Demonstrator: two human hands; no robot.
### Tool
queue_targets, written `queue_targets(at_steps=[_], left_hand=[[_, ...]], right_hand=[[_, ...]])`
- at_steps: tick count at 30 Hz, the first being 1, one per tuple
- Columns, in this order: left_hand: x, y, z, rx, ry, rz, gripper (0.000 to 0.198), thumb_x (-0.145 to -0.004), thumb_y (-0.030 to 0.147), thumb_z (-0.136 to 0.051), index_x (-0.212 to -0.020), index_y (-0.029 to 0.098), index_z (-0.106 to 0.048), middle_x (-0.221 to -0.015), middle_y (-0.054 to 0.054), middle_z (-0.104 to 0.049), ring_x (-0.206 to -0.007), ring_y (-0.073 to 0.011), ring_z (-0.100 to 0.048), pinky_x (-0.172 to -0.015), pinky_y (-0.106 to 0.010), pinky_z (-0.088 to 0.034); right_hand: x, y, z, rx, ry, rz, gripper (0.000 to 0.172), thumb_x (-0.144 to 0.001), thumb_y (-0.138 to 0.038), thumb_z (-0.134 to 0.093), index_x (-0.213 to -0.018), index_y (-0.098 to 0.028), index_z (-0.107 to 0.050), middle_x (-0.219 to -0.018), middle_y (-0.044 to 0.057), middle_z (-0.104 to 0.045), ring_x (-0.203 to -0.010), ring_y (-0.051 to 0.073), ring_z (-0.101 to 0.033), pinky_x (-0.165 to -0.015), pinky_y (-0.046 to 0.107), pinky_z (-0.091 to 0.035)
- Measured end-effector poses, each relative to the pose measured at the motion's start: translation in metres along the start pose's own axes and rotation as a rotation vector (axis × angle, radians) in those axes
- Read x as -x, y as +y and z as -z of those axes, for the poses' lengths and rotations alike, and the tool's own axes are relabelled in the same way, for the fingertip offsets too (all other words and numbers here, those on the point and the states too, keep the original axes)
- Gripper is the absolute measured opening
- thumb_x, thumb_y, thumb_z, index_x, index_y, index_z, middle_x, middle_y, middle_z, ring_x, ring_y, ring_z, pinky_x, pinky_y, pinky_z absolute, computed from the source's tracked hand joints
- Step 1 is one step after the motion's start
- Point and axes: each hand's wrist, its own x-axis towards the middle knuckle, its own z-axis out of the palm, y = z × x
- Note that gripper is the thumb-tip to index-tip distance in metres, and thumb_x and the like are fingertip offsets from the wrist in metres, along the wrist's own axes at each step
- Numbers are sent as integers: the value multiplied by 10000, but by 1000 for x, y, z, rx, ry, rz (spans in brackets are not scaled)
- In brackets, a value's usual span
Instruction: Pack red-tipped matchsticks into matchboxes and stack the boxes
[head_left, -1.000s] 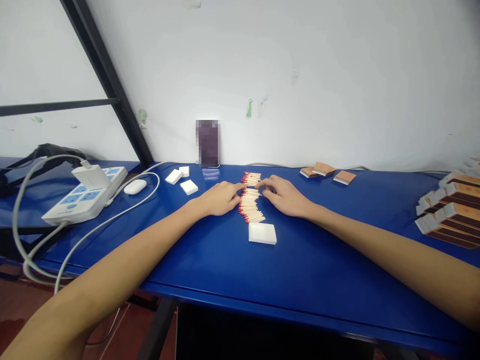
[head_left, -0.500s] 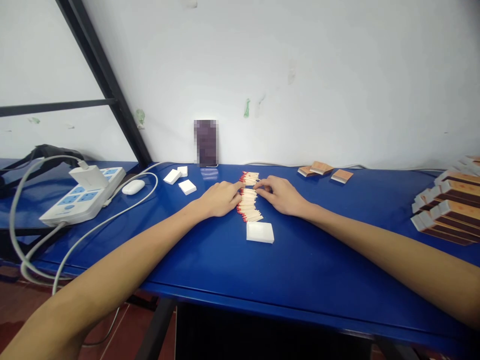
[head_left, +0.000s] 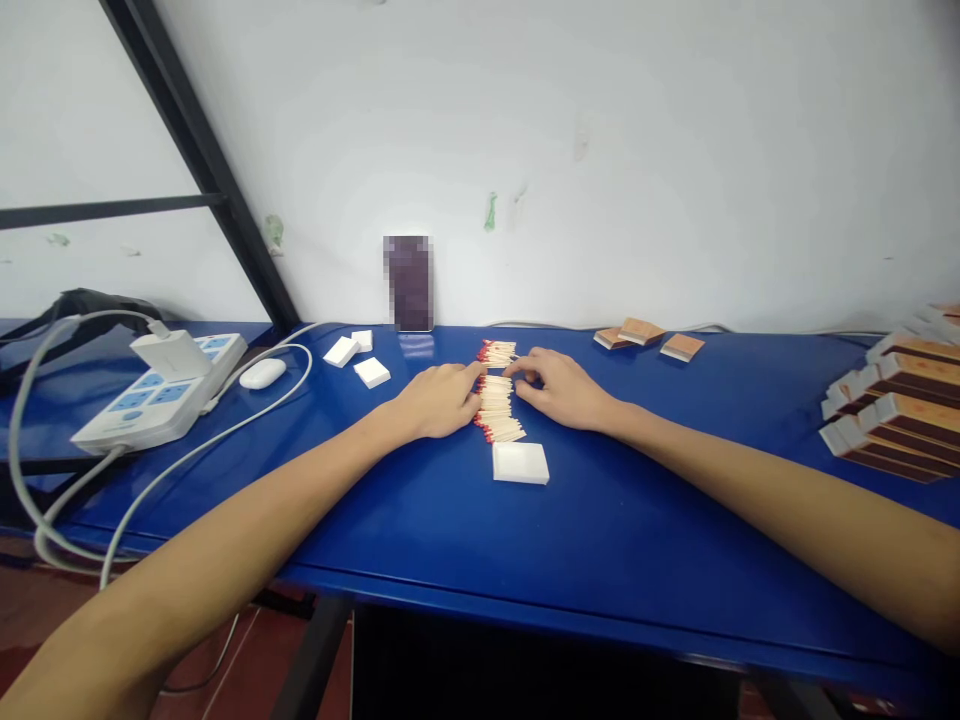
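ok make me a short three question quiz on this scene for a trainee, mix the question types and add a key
1. What lies between the left hand and the right hand?
a) a charger
b) matches
c) a cable

2. True or false: the matches' red heads are on the right hand's side.

3. How many white boxes are grouped left of the phone?

Key:
1. b
2. False; the red heads are on the left hand's side.
3. Three

Pale matches [head_left: 496,396] with red heads toward the left edge of the tabletop [head_left: 637,540] lie flat in a gapped column, the far group near the back edge.
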Motion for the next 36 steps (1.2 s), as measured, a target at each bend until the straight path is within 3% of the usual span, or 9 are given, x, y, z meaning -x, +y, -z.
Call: queue_targets(at_steps=[3, 6, 10, 16, 21, 28, 36], left_hand=[[0, -2, -1, 30, 6, -10, 458, -950, 291, -312, -1355, 163, -480, -1250, -127, -640, -1099, -283, -625, -911, -422, -492], [0, -5, 0, 73, 7, -25, 508, -975, 363, -275, -1404, 166, -462, -1308, -131, -614, -1141, -290, -608, -942, -431, -477], [1, -6, 5, 116, -23, -60, 576, -976, 447, -309, -1494, 209, -385, -1306, -119, -623, -1148, -299, -606, -948, -437, -468], [0, -10, 5, 149, -24, -90, 549, -989, 478, -299, -1424, 193, -478, -1282, -131, -633, -1132, -309, -612, -949, -452, -459], [-1, -13, 1, 153, -6, -106, 519, -993, 469, -304, -1371, 184, -515, -1253, -123, -647, -1102, -297, -622, -936, -435, -464], [-2, -19, 2, 183, -17, -165, 487, -983, 418, -340, -1360, 168, -522, -1308, -121, -624, -1159, -278, -599, -978, -412, -442], [-1, -21, 4, 208, -17, -193, 488, -991, 498, -360, -1286, 174, -574, -1136, -102, -686, -970, -243, -634, -820, -350, -461]], right_hand=[[1, -3, 4, -74, -42, -25, 326, -856, -254, -508, -1108, -196, -706, -862, 59, -560, -819, 223, -546, -799, 381, -423], [3, -6, 10, -150, -117, -56, 471, -859, -438, -577, -1279, -235, -644, -992, 80, -555, -947, 266, -549, -880, 445, -428], [7, -4, 17, -216, -201, 69, 768, -772, -633, -667, -1450, -320, -485, -1163, 94, -540, -1103, 303, -498, -984, 509, -391], [9, 0, 22, -215, -296, 209, 908, -717, -675, -711, -1506, -380, -372, -1471, 50, -471, -1218, 320, -430, -1062, 549, -320], [9, -2, 22, -196, -306, 218, 916, -719, -672, -703, -1513, -360, -368, -1521, 45, -445, -1176, 326, -439, -1026, 559, -341], [10, -9, 21, -154, -271, 166, 874, -707, -708, -687, -1449, -308, -459, -1449, 72, -519, -1151, 328, -454, -984, 546, -360], [12, -20, 19, -131, -218, 117, 684, -750, -640, -677, -1340, -319, -549, -1391, 49, -579, -1134, 330, -472, -921, 518, -384]])
